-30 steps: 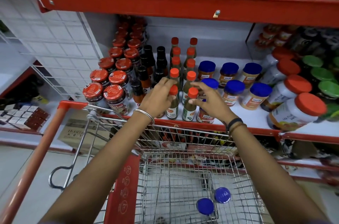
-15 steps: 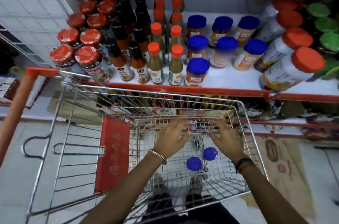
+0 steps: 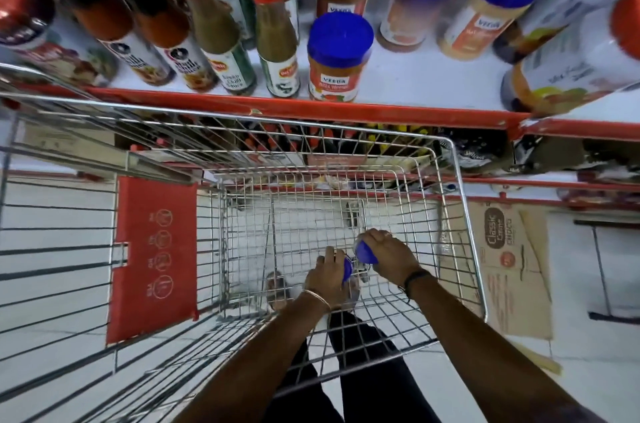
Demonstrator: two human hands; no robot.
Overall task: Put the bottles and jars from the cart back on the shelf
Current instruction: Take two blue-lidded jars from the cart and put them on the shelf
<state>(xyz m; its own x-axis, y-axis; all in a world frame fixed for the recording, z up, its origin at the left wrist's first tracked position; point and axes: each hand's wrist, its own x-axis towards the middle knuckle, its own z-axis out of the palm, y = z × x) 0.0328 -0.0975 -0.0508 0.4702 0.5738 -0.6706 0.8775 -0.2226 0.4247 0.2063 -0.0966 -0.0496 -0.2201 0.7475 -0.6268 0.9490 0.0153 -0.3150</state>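
Two blue-lidded jars stand at the bottom of the wire cart (image 3: 460,214). My left hand (image 3: 327,275) is closed around the left jar (image 3: 347,269), whose lid shows between my fingers. My right hand (image 3: 389,254) grips the right jar (image 3: 365,251) from above, covering part of its lid. The jar bodies are hidden under my hands. Above the cart runs the white shelf (image 3: 408,83) with a red front edge, holding several blue-lidded jars such as the front one (image 3: 337,57) and several sauce bottles with orange caps (image 3: 273,24).
A red fold-down seat panel (image 3: 152,256) lies in the cart's left part. Large orange-capped jars (image 3: 571,52) crowd the shelf's right end. A flattened cardboard box (image 3: 512,270) lies on the floor right of the cart. Lower shelves sit behind the cart.
Both hands left the shelf, dropped into the cart and closed on the two blue-lidded jars. The view has tilted down over the cart.
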